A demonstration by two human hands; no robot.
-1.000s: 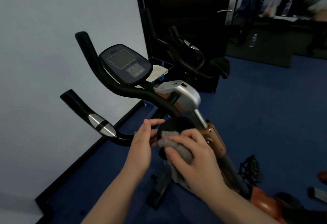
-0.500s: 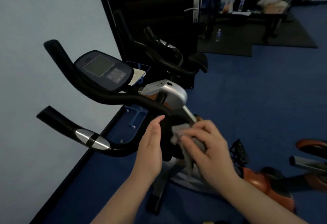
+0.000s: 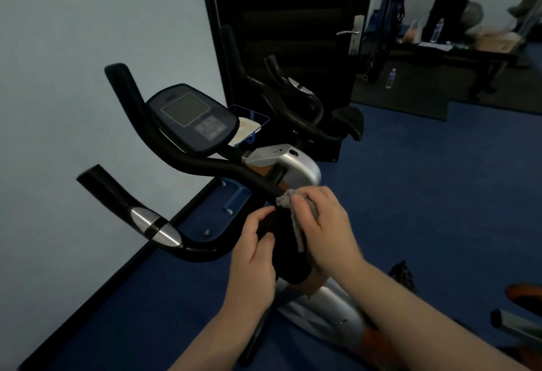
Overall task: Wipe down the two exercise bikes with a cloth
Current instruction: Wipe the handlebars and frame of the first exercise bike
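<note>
The near exercise bike [image 3: 281, 165] has black curved handlebars, a dark console [image 3: 190, 119] and a silver post cover. My right hand [image 3: 325, 227] holds a grey cloth [image 3: 289, 203] against the black handlebar stem, fingers curled over it. My left hand [image 3: 255, 250] grips the black padded part of the stem from the left side, thumb on top. A second black exercise bike [image 3: 296, 106] stands behind, in front of the dark door.
A pale wall runs along the left with a black skirting board. The floor is blue carpet. A dark door [image 3: 293, 18] with a metal handle stands behind. A black pedal [image 3: 401, 274] and orange bike body lie lower right. Water bottle [image 3: 389, 78] on the far floor.
The view swung back to the right. My right hand slid the cloth up the stem toward the handlebar junction. My left hand closed round the padded stem.
</note>
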